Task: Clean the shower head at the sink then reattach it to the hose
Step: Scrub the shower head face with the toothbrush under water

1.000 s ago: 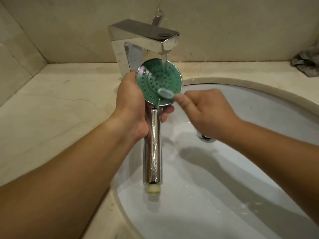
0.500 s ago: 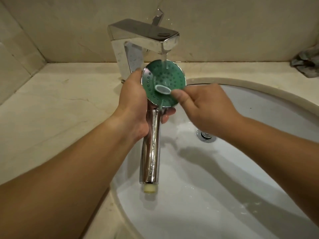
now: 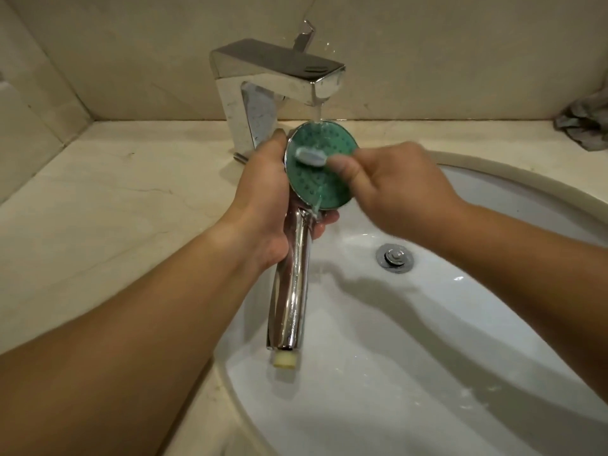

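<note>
The shower head (image 3: 320,167) sits over the near-left rim of the sink (image 3: 493,179), green face up under the faucet (image 3: 279,80) stream; your left hand (image 3: 263,205) wraps its chrome neck, your right hand (image 3: 394,185) pinches a toothbrush (image 3: 311,156) against the face

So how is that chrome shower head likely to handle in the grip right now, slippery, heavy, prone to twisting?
Probably slippery: the shower head sits under the running faucet, and its polished handle looks wet. Likely rigid, since it appears to be metal or plated plastic. The left hand grips just below the disc, so the long handle may tend to swing as the brush pushes.
</note>
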A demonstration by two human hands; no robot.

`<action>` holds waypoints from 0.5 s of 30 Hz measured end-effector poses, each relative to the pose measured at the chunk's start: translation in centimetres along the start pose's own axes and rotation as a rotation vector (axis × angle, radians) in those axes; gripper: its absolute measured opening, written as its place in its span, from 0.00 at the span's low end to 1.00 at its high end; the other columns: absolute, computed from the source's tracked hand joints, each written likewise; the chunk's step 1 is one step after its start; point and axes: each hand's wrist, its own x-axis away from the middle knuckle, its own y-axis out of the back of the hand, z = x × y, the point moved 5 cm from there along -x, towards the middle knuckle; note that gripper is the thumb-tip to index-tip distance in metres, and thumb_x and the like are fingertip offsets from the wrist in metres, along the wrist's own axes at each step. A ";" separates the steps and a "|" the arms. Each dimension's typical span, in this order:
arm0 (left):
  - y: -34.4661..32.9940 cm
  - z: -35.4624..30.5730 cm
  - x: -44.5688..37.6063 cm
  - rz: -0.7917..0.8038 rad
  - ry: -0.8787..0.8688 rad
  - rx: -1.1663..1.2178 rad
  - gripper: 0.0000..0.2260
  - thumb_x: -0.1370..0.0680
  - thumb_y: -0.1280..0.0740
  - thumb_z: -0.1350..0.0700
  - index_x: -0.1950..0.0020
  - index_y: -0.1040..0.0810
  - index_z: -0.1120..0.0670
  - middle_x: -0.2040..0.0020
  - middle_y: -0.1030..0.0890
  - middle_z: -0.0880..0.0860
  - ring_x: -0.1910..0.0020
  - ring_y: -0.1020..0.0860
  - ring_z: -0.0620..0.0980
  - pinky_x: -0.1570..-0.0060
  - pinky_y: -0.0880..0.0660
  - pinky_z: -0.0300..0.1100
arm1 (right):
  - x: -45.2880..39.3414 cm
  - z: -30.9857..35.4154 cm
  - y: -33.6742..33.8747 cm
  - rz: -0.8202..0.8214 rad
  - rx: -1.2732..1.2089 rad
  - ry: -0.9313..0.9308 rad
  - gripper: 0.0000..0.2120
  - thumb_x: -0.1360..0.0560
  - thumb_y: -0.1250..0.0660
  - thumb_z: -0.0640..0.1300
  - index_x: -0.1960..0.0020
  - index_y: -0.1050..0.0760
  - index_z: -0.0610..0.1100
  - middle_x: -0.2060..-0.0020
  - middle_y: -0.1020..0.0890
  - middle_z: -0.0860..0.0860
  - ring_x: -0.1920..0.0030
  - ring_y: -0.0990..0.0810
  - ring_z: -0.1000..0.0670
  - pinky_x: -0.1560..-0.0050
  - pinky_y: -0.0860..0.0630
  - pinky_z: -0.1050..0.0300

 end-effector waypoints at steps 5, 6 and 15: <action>0.1 0.2 -0.1 -0.003 0.008 0.001 0.27 0.16 0.46 0.36 0.41 0.15 0.53 0.53 0.12 0.60 0.59 0.17 0.59 0.68 0.25 0.42 | -0.4 0.5 0.1 0.053 0.090 0.034 0.25 0.20 0.51 0.65 0.62 0.27 0.50 0.73 0.26 0.51 0.71 0.27 0.50 0.69 0.33 0.57; 0.1 0.3 -0.1 0.001 0.009 0.008 0.26 0.16 0.46 0.37 0.40 0.15 0.53 0.52 0.12 0.59 0.58 0.16 0.59 0.68 0.25 0.42 | -0.3 0.8 0.0 0.061 0.131 0.069 0.25 0.20 0.52 0.66 0.61 0.28 0.50 0.73 0.26 0.52 0.71 0.28 0.51 0.70 0.34 0.58; 0.3 0.2 -0.2 -0.013 0.011 0.007 0.26 0.16 0.45 0.36 0.41 0.15 0.53 0.53 0.12 0.59 0.60 0.16 0.61 0.67 0.25 0.42 | -0.4 0.3 1.0 0.065 0.136 0.100 0.26 0.24 0.55 0.68 0.64 0.30 0.51 0.72 0.26 0.51 0.70 0.28 0.50 0.69 0.35 0.59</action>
